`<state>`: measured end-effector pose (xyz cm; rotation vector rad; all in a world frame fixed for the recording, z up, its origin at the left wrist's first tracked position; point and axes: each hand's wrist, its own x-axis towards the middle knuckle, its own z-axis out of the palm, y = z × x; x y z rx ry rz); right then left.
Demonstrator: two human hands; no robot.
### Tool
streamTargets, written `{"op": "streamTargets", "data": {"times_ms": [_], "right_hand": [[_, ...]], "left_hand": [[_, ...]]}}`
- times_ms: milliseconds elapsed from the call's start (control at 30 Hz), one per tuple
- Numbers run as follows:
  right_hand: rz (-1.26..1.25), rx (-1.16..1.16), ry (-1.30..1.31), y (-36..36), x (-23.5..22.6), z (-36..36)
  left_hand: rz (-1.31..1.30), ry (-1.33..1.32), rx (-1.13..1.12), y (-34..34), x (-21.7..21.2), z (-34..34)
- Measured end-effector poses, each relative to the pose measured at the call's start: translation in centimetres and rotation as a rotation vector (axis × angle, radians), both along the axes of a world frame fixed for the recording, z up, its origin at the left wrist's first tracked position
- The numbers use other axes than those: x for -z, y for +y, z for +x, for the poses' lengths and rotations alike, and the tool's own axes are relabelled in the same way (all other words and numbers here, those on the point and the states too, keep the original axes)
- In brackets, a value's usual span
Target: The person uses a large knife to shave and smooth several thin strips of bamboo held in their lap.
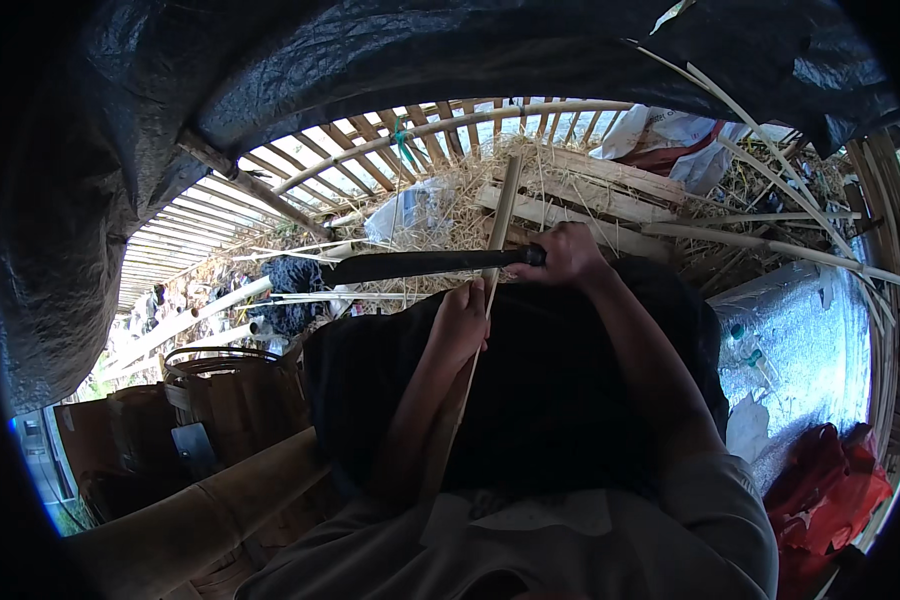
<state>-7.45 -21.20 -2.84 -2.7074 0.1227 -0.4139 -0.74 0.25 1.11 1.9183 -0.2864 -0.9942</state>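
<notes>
Bamboo strip (497, 225) runs from the lap up toward twelve o'clock, its lower length lost in shadow against dark cloth. Left hand (460, 322) is curled around the strip, fingers closed on it. Right hand (568, 255), at one o'clock of the left, grips the handle of a long dark blade (420, 265); the blade lies crosswise, pointing to nine o'clock, touching the strip just above the left fingers.

Black plastic tarp (270, 70) overhead, slatted bamboo fence (300, 165) beyond the fingers, straw pile (460, 200) past the fingertips, woven basket (235, 395) left of them, red bag (830, 490) lower right.
</notes>
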Motion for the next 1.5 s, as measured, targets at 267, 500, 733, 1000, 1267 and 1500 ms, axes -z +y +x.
{"op": "streamTargets", "data": {"times_ms": [267, 500, 733, 1000, 1267, 1500], "right_hand": [[0.007, 0.299, 0.100, -4.1, 0.2, -0.6], [-0.269, 0.283, -0.295, -2.9, 1.7, -1.0], [-0.064, 0.083, 0.055, -0.7, -1.3, -1.0], [-0.089, 0.349, 0.030, -2.8, 0.0, -0.8], [0.082, 0.347, 0.348, -3.9, -1.7, -0.2], [-0.061, 0.444, 0.211, -4.6, 0.4, -0.5]], "left_hand": [[-0.029, 0.037, 0.019, 0.5, -0.9, -0.6], [-0.071, 0.081, 0.036, 1.6, -1.8, -0.4], [-0.058, 0.065, 0.035, 1.7, -1.2, -0.6], [-0.059, 0.134, 0.069, 0.9, -0.9, -1.2], [-0.056, 0.130, 0.088, 0.8, -1.6, -1.2], [-0.050, 0.197, 0.078, 0.4, -1.1, -1.2]]}}
